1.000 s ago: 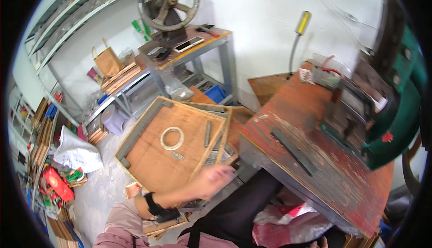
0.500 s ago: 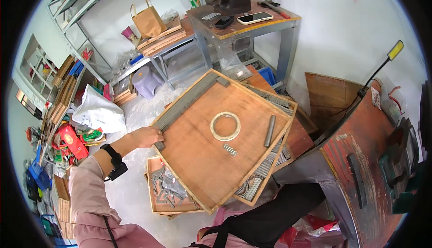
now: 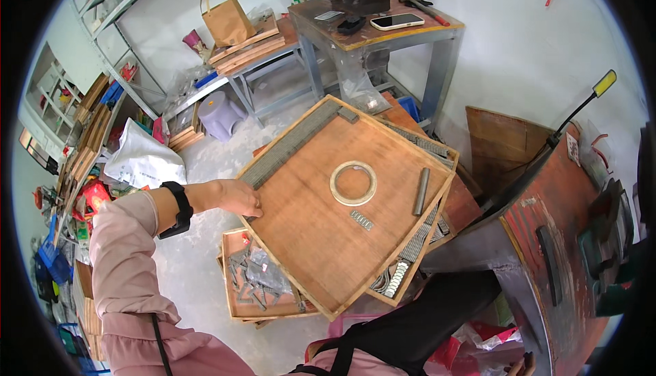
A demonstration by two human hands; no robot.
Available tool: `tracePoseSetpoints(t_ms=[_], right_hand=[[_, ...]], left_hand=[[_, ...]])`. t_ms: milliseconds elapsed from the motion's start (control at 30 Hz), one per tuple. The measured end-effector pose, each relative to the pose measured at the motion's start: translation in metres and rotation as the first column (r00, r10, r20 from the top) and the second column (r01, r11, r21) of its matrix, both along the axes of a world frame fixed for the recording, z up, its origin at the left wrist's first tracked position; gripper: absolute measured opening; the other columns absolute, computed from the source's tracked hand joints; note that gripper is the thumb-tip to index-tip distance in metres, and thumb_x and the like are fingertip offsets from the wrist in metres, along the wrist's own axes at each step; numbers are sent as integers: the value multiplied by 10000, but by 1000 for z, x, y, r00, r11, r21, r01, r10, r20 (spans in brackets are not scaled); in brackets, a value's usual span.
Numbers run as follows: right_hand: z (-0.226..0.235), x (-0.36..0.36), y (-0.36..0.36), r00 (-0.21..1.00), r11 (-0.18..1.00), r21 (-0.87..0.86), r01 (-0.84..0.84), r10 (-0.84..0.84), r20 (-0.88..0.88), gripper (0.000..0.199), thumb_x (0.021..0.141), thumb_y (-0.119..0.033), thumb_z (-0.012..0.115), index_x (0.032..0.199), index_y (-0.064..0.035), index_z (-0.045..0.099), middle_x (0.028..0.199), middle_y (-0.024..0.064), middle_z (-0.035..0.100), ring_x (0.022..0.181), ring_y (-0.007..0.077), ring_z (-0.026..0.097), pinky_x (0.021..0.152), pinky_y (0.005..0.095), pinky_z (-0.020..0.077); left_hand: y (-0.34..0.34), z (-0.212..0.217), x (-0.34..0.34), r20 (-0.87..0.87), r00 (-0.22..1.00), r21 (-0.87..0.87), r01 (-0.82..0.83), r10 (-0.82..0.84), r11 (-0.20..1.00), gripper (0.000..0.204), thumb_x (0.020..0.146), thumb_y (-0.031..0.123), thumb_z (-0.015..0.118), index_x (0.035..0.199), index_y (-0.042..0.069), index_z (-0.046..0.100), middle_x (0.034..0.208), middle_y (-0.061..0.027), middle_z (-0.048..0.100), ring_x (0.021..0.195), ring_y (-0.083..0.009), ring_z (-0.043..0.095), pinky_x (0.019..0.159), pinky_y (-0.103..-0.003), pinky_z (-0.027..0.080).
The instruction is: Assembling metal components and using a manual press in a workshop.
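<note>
My left hand (image 3: 239,197) reaches over the left rim of a square wooden tray (image 3: 307,239). Its fingers are closed at the near end of a band of small grey metal pieces (image 3: 290,144) lined along that side. A dark bit shows under the fingertips; what they hold is mostly hidden. A pale ring (image 3: 353,183), a short row of small metal pieces (image 3: 361,220) and a grey metal rod (image 3: 421,191) lie in the tray. At the lower right edge, only some fingers of my right hand (image 3: 523,364) show, too little to tell their grip.
Beneath the tray is another tray of metal pieces (image 3: 410,246). A lower tray (image 3: 236,310) holds loose grey pieces and a plastic bag. A scratched machine cover (image 3: 547,205) rises at right. Behind stand a metal-legged table (image 3: 441,68) with a phone, and a purple stool (image 3: 220,118).
My left hand has closed over the small grey pieces by the left rim. Fingers of my right hand have come into view at lower right. The view has shifted slightly.
</note>
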State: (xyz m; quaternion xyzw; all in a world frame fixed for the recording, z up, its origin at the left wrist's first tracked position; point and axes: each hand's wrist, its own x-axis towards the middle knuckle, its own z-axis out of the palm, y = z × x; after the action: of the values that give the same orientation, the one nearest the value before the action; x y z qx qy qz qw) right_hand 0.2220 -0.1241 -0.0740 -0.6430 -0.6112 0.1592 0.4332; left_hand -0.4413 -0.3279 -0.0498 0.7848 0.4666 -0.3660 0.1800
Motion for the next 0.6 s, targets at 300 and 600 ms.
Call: tracePoseSetpoints(t_ms=[300,600], right_hand=[[-16,13,-3,997,999,-6,-38,38,-64,266,878,-91,620,1088,69,588,882,164,659,636,167,611,529,266,519],[0,-8,-2,991,993,81,-82,72,111,261,864,-54,631,1083,82,597,927,167,661,708,184,627,585,283,528]], left_hand=[[-13,-7,2,77,994,84,-85,78,993,178,792,123,568,956,73,518,952,-94,605,949,-273,582,767,-381,485],[3,-11,-8,35,998,-37,-53,54,998,164,783,83,560,939,55,519,950,-114,619,945,-317,599,779,-408,494]])
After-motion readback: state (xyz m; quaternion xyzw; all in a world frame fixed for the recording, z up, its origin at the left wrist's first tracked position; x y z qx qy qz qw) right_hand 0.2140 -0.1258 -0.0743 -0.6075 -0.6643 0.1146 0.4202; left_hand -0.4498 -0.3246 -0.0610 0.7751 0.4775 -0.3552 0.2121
